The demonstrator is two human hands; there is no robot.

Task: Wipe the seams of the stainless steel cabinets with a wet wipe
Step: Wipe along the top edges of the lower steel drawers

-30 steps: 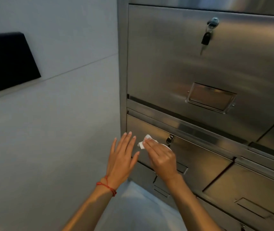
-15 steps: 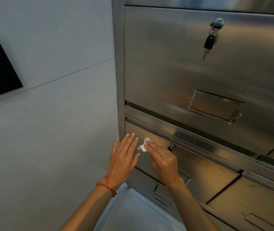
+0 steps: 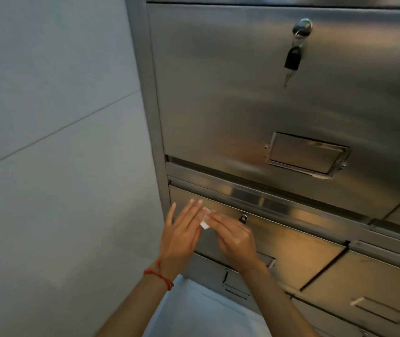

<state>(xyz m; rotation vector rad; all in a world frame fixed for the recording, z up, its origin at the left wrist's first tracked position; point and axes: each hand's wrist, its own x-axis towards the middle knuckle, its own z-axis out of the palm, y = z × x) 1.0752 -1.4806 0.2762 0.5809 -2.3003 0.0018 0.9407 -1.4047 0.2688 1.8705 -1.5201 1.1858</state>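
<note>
A stainless steel cabinet (image 3: 218, 93) with several drawers fills the right of the head view. A dark horizontal seam (image 3: 254, 177) runs under the large top drawer. My right hand (image 3: 233, 239) pinches a small white wet wipe (image 3: 205, 221) against the front of the second drawer, just below that drawer's upper edge. My left hand (image 3: 182, 229), with a red string on the wrist, lies next to it with straight fingers, their tips touching the drawer front and the wipe's left side. Most of the wipe is hidden between the hands.
A key (image 3: 292, 59) hangs from the lock of the top drawer, above a label holder (image 3: 307, 154). A small lock (image 3: 242, 218) sits just right of my right hand. A grey wall (image 3: 60, 142) stands close on the left. More drawers (image 3: 364, 283) lie lower right.
Both hands closed in on each other; the right hand and wipe slid left along the drawer top. The camera moved closer and turned right, so the black wall panel left the view.
</note>
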